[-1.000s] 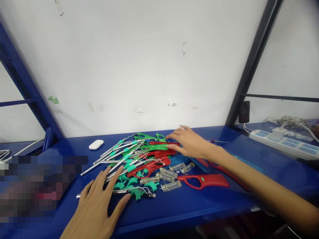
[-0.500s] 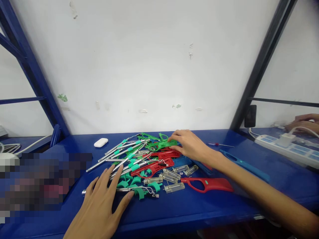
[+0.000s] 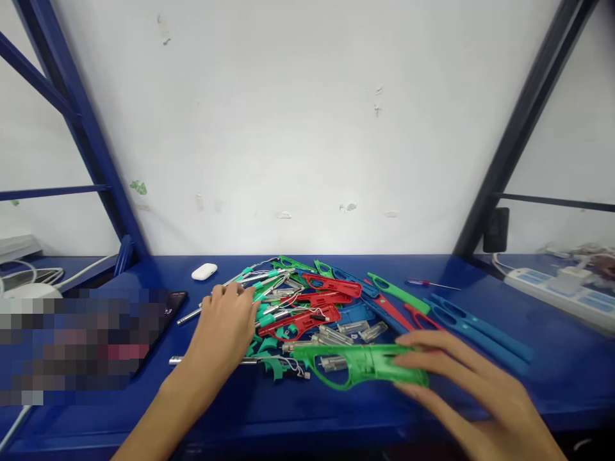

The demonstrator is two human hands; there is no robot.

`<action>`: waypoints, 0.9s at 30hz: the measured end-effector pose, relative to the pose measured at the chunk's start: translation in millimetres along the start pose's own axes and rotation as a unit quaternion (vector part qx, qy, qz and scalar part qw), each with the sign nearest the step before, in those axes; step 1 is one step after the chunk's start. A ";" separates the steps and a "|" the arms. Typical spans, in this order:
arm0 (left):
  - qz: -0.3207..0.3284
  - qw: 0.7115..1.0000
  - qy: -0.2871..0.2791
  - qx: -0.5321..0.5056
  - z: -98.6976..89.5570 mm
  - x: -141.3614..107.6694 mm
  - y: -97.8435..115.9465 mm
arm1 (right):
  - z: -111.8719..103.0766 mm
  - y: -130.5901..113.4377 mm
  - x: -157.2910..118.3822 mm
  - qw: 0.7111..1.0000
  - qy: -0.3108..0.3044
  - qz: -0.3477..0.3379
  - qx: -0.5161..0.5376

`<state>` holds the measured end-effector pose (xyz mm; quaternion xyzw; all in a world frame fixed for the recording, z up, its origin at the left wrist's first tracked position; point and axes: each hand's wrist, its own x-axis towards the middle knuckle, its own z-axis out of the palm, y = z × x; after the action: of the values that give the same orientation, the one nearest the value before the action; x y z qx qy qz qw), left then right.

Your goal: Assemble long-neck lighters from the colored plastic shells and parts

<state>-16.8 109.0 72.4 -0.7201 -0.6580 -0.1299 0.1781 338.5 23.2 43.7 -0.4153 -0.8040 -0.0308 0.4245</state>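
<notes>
My right hand (image 3: pixel 473 390) pinches a green plastic lighter shell half (image 3: pixel 368 366) by its wide end, above the desk's front part; its loop handle points left. My left hand (image 3: pixel 228 330) reaches over the metal lighter tubes (image 3: pixel 192 315) with teal collars and white wires. Its fingers are bent together, and the tips are hidden among the tubes. Red shell halves (image 3: pixel 300 322) lie in the middle of the pile, beside clear fuel tanks (image 3: pixel 373 331) and small teal trigger pieces (image 3: pixel 273 366).
A blue desk (image 3: pixel 288 416) carries everything. Blue shells (image 3: pixel 480 333) and a screwdriver (image 3: pixel 432 283) lie at right, a power strip (image 3: pixel 557 291) further out. A white earbud case (image 3: pixel 204 272) and a partly blurred phone (image 3: pixel 175 301) are at left. Behind stands a white wall (image 3: pixel 288 128).
My right hand has lifted the green shell half from the pile and brought it toward me. My left hand has moved forward and right onto the tubes, its fingers now bent. The view shifted slightly.
</notes>
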 end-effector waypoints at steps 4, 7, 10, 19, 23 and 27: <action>0.001 0.997 -0.063 0.044 2.3 17.1 3.2 | 8.2 -5.2 -20.8 0.999 0.033 0.012 0.029; 0.009 0.994 -0.092 0.059 0.1 21.0 3.8 | 10.6 -9.0 -20.9 0.999 0.032 0.010 0.043; 0.011 0.992 -0.105 0.064 -3.2 21.8 5.2 | 12.5 -9.6 -20.2 0.999 0.002 -0.001 0.051; -0.029 0.999 -0.028 0.008 -6.4 20.2 7.7 | 21.0 -12.3 -15.5 0.996 -0.039 -0.081 0.004; 0.004 0.997 0.048 -0.058 -13.4 6.6 5.4 | 19.4 -15.2 -14.3 0.995 -0.053 -0.082 -0.017; 0.064 0.984 0.115 -0.120 -25.4 -29.7 2.5 | 19.5 -16.7 -16.4 0.995 -0.061 -0.073 -0.025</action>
<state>-16.1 71.2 82.6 -0.7568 -0.5657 -0.2782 0.1726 319.0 9.6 24.7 -0.3668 -0.8557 -0.0566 0.3605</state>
